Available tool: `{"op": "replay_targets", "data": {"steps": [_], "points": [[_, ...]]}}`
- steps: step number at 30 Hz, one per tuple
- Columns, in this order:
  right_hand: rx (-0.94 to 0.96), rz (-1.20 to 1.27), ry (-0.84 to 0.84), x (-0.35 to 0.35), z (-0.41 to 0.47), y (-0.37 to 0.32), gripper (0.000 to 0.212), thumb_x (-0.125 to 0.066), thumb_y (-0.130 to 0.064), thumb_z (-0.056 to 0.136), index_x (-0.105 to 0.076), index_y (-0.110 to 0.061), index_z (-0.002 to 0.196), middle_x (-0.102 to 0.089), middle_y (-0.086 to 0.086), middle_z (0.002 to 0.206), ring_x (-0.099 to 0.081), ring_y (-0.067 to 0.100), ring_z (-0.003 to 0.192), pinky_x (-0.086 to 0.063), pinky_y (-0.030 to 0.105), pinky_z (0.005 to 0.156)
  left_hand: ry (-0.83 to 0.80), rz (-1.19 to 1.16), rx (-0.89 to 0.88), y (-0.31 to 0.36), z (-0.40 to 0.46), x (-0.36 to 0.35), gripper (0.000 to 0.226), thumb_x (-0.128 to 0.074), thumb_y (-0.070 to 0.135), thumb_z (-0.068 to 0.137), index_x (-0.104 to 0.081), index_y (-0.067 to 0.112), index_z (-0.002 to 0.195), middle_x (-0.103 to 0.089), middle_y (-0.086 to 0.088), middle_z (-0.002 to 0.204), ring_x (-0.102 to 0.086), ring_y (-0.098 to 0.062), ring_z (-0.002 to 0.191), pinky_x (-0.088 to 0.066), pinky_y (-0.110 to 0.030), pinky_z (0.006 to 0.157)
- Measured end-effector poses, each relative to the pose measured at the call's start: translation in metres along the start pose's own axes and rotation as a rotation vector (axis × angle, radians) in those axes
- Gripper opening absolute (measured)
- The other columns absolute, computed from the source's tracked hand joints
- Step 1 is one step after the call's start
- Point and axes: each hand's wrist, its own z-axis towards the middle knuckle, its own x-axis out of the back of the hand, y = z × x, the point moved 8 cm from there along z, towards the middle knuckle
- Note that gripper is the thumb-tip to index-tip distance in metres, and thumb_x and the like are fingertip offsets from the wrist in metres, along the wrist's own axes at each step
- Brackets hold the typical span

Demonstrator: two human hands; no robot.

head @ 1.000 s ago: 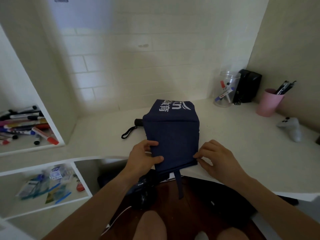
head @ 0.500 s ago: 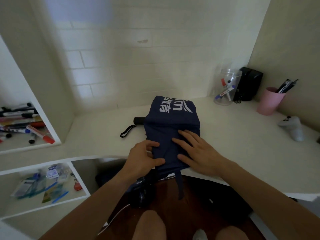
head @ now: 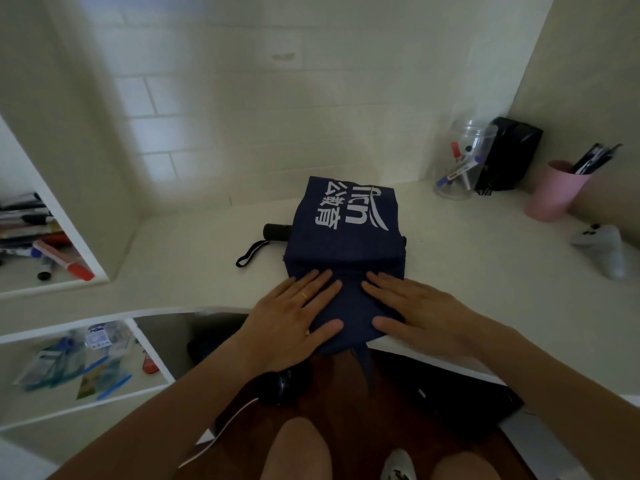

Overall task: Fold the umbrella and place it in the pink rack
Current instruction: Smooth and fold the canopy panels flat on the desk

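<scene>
Left hand [head: 289, 317] and right hand [head: 420, 315] flat, fingers straight, side by side atop the navy umbrella [head: 346, 247]

umbrella [head: 346, 247] mid-desk [head: 485, 271] | cup [head: 550, 195] far right | jar [head: 457, 161] left of cup

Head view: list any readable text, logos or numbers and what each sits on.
"公教育": white characters printed on the navy umbrella canopy, read sideways from this view.
Beside them, white Latin letters, roughly "ficn", with a swoosh mark; first letters partly folded away, reading uncertain.
Packets in the lower left shelf compartment: print too small and blurred to read.
Markers in the clear jar and on the left shelf: labels unreadable.
</scene>
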Motion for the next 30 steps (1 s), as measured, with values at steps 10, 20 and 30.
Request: {"op": "replay_targets", "data": {"steps": [10, 20, 30], "points": [[-0.449, 1.119, 0.446, 0.106, 0.076, 0.072, 0.063, -0.081, -0.030, 0.083, -0.049, -0.026, 0.137, -0.069, 0.007, 0.115, -0.070, 0.021, 0.095, -0.058, 0.034, 0.078, -0.005, -0.039, -0.027, 0.000, 0.001, 0.002, 0.070, -0.009, 0.070, 0.100, -0.001, 0.037, 0.160, 0.000, 0.010, 0.170, 0.003, -0.007, 0.156, -0.006, -0.037, 0.127], [-0.192, 1.274, 0.523, 0.130, 0.051, 0.044, 0.052, -0.077, 0.014, 0.074, -0.069, -0.012, 0.118, -0.077, 0.013, 0.106, -0.074, 0.027, 0.100, -0.060, 0.043, 0.091, -0.020, -0.052, -0.031, -0.010, 0.013, 0.000, 0.071, -0.010, 0.071, 0.098, -0.006, 0.036, 0.160, -0.005, 0.009, 0.170, -0.002, -0.008, 0.156, -0.010, -0.037, 0.127], [-0.055, 0.971, 0.676, 0.085, -0.017, 0.020, 0.011, -0.074, -0.002, 0.087, -0.076, -0.012, 0.091, -0.077, 0.004, 0.087, -0.073, 0.016, 0.081, -0.058, 0.025, 0.072, 0.090, -0.137, 0.018, 0.000, 0.005, 0.008, 0.068, -0.022, 0.062, 0.100, -0.020, 0.031, 0.160, -0.018, -0.002, 0.168, -0.015, -0.024, 0.153, -0.019, -0.041, 0.126]]}}
